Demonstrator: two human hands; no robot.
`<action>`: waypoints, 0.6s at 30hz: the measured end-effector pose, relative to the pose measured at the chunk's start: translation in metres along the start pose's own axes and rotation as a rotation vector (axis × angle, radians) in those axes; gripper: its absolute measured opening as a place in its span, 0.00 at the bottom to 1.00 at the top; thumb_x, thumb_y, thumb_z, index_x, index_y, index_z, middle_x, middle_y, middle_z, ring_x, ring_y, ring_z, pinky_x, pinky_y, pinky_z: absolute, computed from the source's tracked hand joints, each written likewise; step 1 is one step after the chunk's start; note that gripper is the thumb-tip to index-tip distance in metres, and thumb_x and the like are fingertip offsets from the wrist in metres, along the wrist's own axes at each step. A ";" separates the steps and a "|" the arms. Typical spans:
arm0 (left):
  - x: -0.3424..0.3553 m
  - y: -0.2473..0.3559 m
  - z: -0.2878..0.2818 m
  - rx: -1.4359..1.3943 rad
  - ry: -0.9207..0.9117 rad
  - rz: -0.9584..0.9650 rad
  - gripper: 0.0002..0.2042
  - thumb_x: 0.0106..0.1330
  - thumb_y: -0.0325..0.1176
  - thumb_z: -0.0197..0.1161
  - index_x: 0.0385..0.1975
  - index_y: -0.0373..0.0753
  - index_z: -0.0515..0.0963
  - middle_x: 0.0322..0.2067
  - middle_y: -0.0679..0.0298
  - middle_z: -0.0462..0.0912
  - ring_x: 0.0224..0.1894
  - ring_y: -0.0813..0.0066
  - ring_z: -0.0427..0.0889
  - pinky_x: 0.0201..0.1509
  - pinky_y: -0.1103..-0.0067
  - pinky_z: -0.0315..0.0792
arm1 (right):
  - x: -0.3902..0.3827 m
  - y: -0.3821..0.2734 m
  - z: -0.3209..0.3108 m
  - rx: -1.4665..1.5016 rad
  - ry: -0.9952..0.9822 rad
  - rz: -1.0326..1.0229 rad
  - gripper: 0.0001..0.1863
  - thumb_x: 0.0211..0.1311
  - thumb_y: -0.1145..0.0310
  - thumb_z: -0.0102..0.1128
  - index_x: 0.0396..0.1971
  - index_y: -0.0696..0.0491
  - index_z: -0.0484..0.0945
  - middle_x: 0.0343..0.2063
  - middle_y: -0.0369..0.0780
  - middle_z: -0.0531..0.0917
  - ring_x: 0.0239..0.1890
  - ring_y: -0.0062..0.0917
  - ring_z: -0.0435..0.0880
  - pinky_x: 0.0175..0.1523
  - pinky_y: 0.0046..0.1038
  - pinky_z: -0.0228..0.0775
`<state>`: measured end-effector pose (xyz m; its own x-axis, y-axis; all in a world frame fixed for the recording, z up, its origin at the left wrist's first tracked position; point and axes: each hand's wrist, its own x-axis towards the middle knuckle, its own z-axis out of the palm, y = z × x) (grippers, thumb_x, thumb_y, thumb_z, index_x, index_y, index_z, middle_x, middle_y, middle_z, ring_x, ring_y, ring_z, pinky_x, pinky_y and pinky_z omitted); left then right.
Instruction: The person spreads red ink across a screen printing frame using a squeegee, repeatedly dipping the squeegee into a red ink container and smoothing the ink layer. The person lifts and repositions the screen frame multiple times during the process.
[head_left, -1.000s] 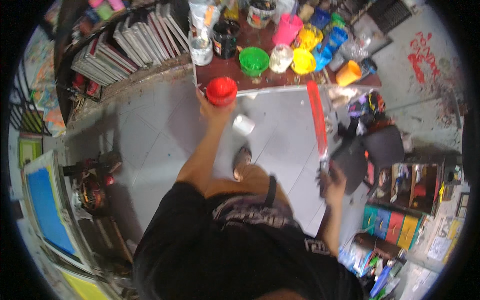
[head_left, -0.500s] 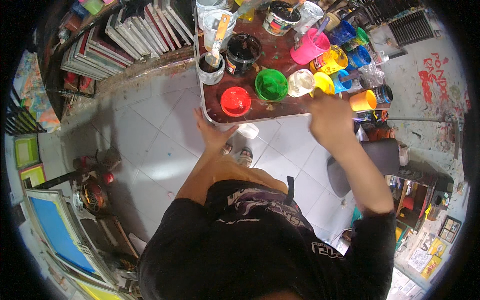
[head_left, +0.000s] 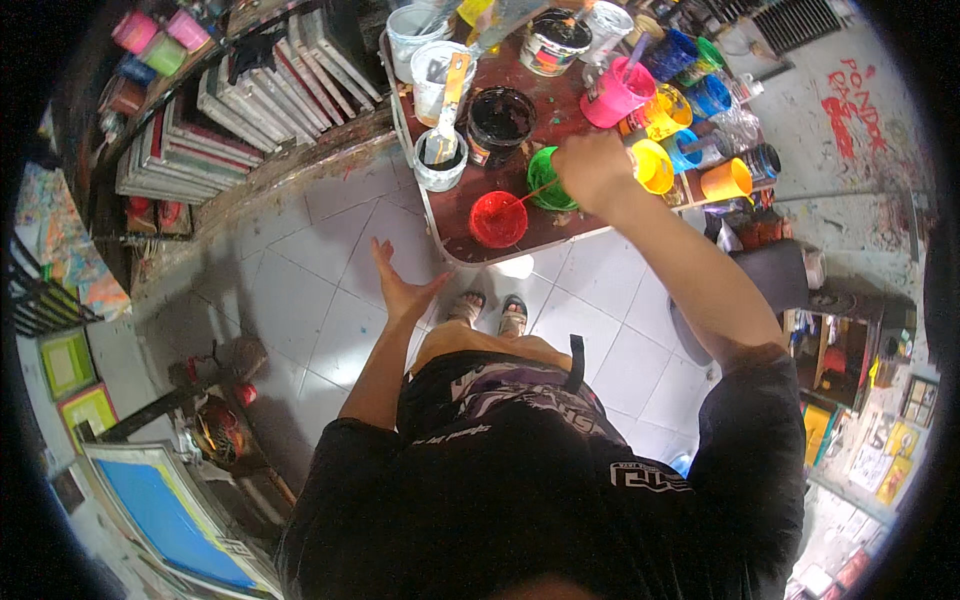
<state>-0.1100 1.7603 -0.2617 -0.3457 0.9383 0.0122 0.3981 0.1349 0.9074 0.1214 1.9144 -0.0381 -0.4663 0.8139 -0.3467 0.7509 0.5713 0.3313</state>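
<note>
My right hand [head_left: 595,172] is closed round a thin stick [head_left: 539,191], over the green paint tub [head_left: 556,196] and hiding part of it. The stick slants down to the left, its far end reaching the red paint tub [head_left: 498,221]. Both tubs stand near the front edge of a dark red table [head_left: 560,231]. Off the table's left front corner, my left hand [head_left: 405,296] hangs in the air with fingers spread, holding nothing. The white cup seen earlier beside the green tub is now hidden behind my right hand and wrist.
A black tub [head_left: 500,128] and a whitish pot [head_left: 440,178] with a paint-smeared spatula [head_left: 452,95] stand behind the red tub. Pink [head_left: 617,92], yellow [head_left: 653,166] and orange [head_left: 727,180] cups crowd the right side. Framed screens [head_left: 250,105] fill a left shelf. A dark chair [head_left: 745,278] stands right.
My right hand has moved left from beside the yellow cup to above the green tub, with the stick now showing. My left hand has come away from the table edge.
</note>
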 end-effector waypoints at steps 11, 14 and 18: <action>0.028 0.014 -0.009 -0.027 0.067 0.063 0.54 0.41 0.39 0.76 0.65 0.36 0.42 0.56 0.52 0.62 0.56 0.61 0.64 0.55 0.63 0.59 | -0.068 0.012 0.052 0.393 0.662 0.102 0.26 0.47 0.68 0.60 0.51 0.44 0.71 0.53 0.44 0.67 0.54 0.36 0.68 0.58 0.47 0.56; 0.026 0.034 -0.013 -0.050 0.104 0.140 0.52 0.44 0.37 0.74 0.65 0.39 0.43 0.56 0.54 0.63 0.55 0.63 0.66 0.53 0.65 0.61 | -0.135 0.004 0.058 0.600 0.902 0.295 0.28 0.42 0.75 0.64 0.49 0.47 0.72 0.49 0.46 0.70 0.50 0.39 0.71 0.53 0.40 0.64; 0.013 0.069 -0.003 -0.081 0.065 0.198 0.50 0.45 0.37 0.73 0.64 0.35 0.44 0.54 0.54 0.64 0.52 0.65 0.66 0.52 0.69 0.60 | -0.250 -0.018 0.100 0.676 1.031 0.671 0.22 0.45 0.77 0.63 0.45 0.54 0.75 0.44 0.46 0.73 0.44 0.36 0.76 0.47 0.31 0.70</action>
<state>-0.0899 1.7803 -0.1978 -0.3228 0.9210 0.2182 0.3951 -0.0784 0.9153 0.2712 1.6907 -0.0450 0.1592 0.7867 0.5964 0.9038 0.1270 -0.4087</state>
